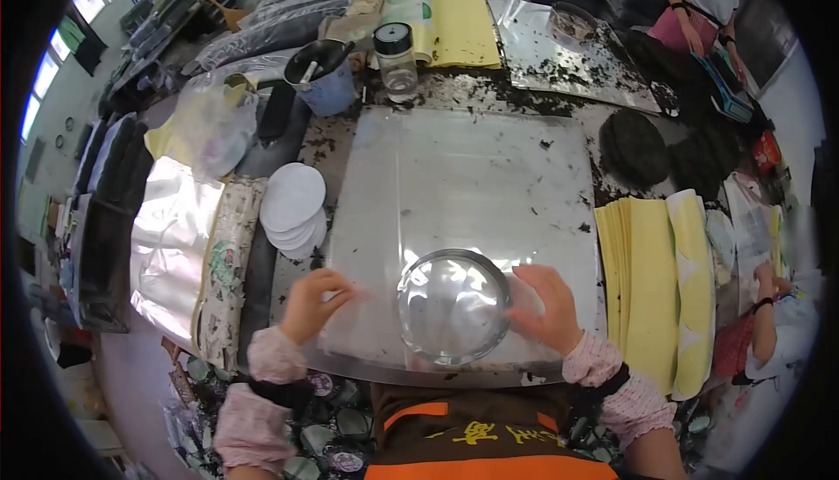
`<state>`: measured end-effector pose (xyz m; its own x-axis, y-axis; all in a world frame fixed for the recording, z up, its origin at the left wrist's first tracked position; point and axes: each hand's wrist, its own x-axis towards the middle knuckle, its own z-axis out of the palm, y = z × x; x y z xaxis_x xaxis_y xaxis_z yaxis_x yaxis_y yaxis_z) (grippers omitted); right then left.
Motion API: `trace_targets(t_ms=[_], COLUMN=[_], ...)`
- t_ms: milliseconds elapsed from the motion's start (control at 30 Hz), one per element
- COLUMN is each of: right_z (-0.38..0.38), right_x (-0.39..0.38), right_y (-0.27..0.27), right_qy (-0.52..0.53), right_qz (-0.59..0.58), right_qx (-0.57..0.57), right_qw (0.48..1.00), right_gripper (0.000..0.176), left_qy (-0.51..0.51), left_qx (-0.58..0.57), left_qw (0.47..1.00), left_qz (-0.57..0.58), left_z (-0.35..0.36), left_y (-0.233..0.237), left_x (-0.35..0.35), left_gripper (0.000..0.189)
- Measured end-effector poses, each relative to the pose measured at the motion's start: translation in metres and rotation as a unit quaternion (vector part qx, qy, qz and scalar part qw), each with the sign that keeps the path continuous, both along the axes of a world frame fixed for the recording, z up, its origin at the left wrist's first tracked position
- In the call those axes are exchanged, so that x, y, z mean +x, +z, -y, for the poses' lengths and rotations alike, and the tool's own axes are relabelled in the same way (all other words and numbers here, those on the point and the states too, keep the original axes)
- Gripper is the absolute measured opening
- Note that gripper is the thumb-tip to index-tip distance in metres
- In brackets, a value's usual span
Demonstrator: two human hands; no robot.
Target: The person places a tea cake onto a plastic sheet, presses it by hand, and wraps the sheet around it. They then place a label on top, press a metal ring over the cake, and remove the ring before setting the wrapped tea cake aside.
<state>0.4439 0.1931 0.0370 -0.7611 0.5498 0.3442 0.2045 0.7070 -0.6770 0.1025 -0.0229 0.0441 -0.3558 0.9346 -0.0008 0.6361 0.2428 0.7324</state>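
A round, shallow metal ring (pixel 502 333) with a shiny middle lies near the front of the clear-covered work sheet (pixel 489 165). My right hand (pixel 549 312) is at the ring's right side, thumb and fingers apart, with the thumb tip right at the rim. To the left of the ring, my left hand (pixel 316 305) is closed in a pinch over the sheet's left edge. I cannot tell what, if anything, is between its fingertips. Beyond that hand lies a stack of white round discs (pixel 294 196).
Yellow paper sheets (pixel 642 288) lie at the right, silvery sheets (pixel 175 248) at the left. A bucket (pixel 325 91), a lidded jar (pixel 398 65) and a metal tray (pixel 559 52) with dark flakes stand behind. Dark round cakes (pixel 634 148) sit right. Other people (pixel 703 0) work at the right.
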Motion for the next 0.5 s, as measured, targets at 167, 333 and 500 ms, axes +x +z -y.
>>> trace_targets(t_ms=[167,333,500], right_z=[0.042,0.042,0.049], right_x=[0.03,0.014,0.004], right_y=[-0.04,-0.049,-0.047], right_qy=[0.062,0.039,0.019], right_qz=[0.05,0.052,0.056], right_qx=[-0.06,0.005,-0.061], right_qw=[0.995,0.998,0.996], right_gripper=[0.09,0.054,0.043], left_qy=[-0.267,-0.273,-0.133], left_qx=[-0.073,-0.048,0.1], left_qw=[0.958,0.96,0.968], left_qz=[-0.074,-0.04,-0.187], left_z=[0.027,0.036,0.022], left_y=[-0.01,-0.04,0.026], left_x=[-0.012,-0.014,0.01], left_gripper=[0.015,0.019,0.019])
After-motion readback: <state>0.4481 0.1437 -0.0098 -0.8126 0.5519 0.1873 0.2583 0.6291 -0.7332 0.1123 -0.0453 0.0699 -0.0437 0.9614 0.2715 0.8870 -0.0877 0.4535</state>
